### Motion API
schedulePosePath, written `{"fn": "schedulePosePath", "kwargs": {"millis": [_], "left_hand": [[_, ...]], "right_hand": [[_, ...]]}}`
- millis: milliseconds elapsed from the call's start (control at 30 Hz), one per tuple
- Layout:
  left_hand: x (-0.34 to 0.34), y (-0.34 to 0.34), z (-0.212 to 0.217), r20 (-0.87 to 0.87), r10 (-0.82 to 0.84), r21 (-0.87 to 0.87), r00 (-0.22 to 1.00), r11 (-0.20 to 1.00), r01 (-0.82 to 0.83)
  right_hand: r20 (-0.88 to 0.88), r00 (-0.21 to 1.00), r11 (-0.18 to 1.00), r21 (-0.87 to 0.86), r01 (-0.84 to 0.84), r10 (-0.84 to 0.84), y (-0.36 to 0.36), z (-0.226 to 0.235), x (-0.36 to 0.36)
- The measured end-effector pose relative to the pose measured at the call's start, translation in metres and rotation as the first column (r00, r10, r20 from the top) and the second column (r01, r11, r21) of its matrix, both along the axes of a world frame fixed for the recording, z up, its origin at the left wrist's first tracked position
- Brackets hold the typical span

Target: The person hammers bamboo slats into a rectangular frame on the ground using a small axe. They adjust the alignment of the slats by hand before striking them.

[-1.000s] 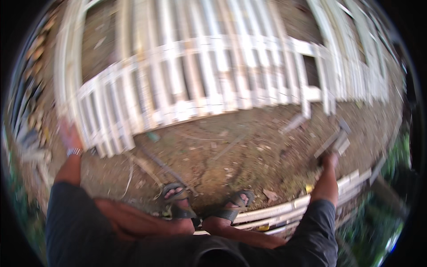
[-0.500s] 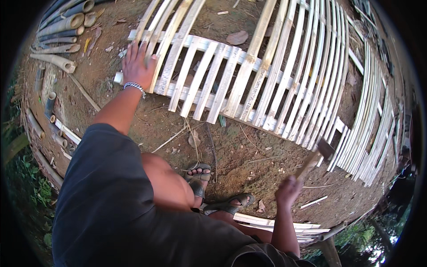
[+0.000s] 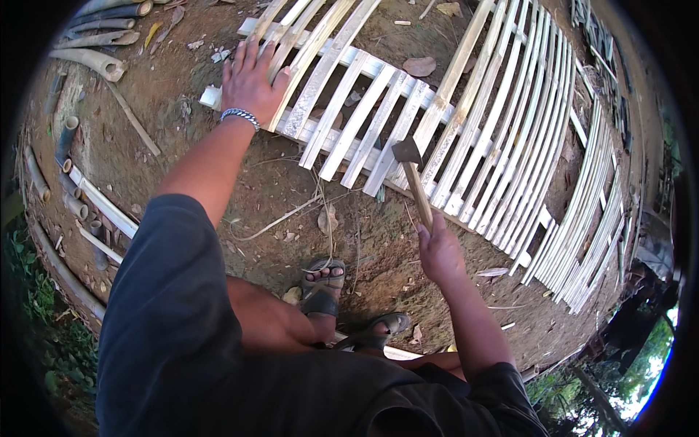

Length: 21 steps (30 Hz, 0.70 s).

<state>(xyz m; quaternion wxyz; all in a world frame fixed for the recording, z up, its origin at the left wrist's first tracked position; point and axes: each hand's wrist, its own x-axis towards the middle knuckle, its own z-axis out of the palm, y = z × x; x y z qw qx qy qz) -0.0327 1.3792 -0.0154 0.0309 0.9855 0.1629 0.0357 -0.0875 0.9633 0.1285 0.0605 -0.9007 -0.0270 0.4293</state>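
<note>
Fingers spread, my left hand (image 3: pixel 251 86) lies flat over the end slats of a frame of pale bamboo slats (image 3: pixel 331 105) laid across white crosspieces (image 3: pixel 309 131). My right hand (image 3: pixel 440 251) is wrapped round the wooden handle of a hatchet (image 3: pixel 416 186). Its dark, wedge-shaped metal head reaches over the slat ends in the middle of the frame; whether it touches them I cannot tell. Several short slats lie between my left hand and the hatchet, and longer ones run away from me to the right.
A second bundle of thin slats (image 3: pixel 582 226) lies at the right. Bamboo poles (image 3: pixel 91 62) are piled at the far left, with cut bamboo pieces (image 3: pixel 68 138) below. My sandalled feet (image 3: pixel 324 288) stand on bare soil, near loose fibre strips (image 3: pixel 284 213) and dry leaves.
My right hand has brought the hatchet left and farther forward, from the right end of the slats to the middle. My left hand stays on the end slats; the view has shifted.
</note>
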Motion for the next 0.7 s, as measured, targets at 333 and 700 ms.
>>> {"fn": "schedulePosePath", "kwargs": {"millis": [333, 700], "left_hand": [[0.002, -0.004, -0.003, 0.039, -0.004, 0.014, 0.999, 1.000, 0.003], [-0.002, 0.000, -0.009, 0.060, 0.017, 0.022, 0.998, 1.000, -0.018]], "right_hand": [[-0.029, 0.995, 0.993, -0.060, -0.099, 0.097, 0.001, -0.005, -0.003], [-0.119, 0.885, 0.670, 0.609, 0.423, -0.451, 0.006, 0.015, -0.020]]}}
